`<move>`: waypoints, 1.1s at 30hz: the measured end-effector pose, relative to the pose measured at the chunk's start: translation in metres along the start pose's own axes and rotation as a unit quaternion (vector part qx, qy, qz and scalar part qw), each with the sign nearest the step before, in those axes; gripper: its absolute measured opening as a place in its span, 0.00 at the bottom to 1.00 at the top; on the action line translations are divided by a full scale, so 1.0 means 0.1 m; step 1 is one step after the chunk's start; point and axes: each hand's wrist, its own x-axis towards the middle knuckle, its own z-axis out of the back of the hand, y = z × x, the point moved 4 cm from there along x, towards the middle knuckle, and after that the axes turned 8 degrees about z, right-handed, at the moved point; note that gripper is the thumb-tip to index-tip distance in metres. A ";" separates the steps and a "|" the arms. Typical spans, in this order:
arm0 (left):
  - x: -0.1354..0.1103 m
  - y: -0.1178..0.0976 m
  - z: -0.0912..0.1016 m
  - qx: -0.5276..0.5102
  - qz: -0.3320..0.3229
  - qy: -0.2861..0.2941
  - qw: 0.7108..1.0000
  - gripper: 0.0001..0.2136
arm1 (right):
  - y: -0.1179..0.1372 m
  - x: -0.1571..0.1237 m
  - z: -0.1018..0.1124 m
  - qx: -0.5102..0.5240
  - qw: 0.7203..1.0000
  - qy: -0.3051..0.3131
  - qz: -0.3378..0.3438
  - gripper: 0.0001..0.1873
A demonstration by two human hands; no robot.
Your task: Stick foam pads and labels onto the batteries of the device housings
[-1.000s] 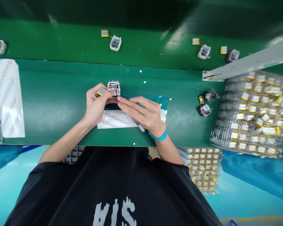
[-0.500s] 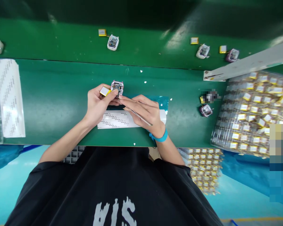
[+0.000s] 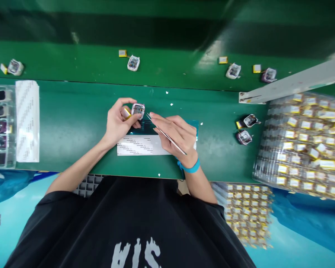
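Note:
My left hand grips a small open watch housing, its circuit board facing up and the thumb on its lower edge. A yellow-and-white battery rests between the fingers of that same hand, beside the housing. In my right hand is a pair of thin metal tweezers, held like a pen. Their tips point at the housing from the right, a small gap apart from it. Beneath the hands lie a white printed strip and a shiny blue-green film.
Open housings with batteries lie along the back ledge, such as a white one. Two more, including a dark one, sit to the right. Stacked clear trays of batteries stand right, under a white metal bar. At left are a compartment tray and white sheets.
My right hand has drawn back to the right, so the tweezer tips have left the housing. My left fingers have shifted around the housing and battery. The view has tilted slightly.

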 end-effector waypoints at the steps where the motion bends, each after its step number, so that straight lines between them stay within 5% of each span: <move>1: 0.13 0.01 0.13 0.058 -0.038 -0.026 0.997 0.21 | -0.01 -0.01 0.00 -0.003 1.000 0.004 -0.002 0.17; 6: 0.94 -0.01 1.02 0.296 -0.166 -0.192 0.921 0.16 | -0.02 -0.02 -0.03 -0.007 1.000 0.017 0.001 0.16; 9: 1.21 -0.04 1.24 0.335 -0.188 -0.232 0.894 0.18 | -0.02 -0.02 -0.07 -0.029 0.999 0.039 0.003 0.13; 11: 1.29 -0.06 1.15 0.362 -0.203 -0.212 0.885 0.19 | -0.02 -0.02 -0.09 -0.034 0.998 0.055 0.004 0.13; 16: 1.54 0.01 0.62 0.419 -0.199 -0.032 0.886 0.23 | 0.00 -0.03 -0.13 -0.019 0.998 0.054 0.019 0.14; 21: 1.83 0.08 0.55 0.324 -0.193 -0.031 0.926 0.17 | 0.01 -0.04 -0.15 0.004 0.998 0.042 0.038 0.18; 26: 1.66 0.08 0.64 0.204 -0.204 -0.079 0.954 0.20 | -0.03 -0.05 -0.16 -0.004 0.999 0.040 0.015 0.13; 30: 1.09 0.00 0.50 0.113 -0.154 -0.124 0.974 0.18 | -0.08 -0.09 -0.19 0.008 0.998 0.032 -0.057 0.10; 33: 0.55 -0.15 0.24 0.041 -0.100 -0.059 0.992 0.19 | -0.09 -0.13 -0.21 0.014 0.994 0.016 -0.105 0.15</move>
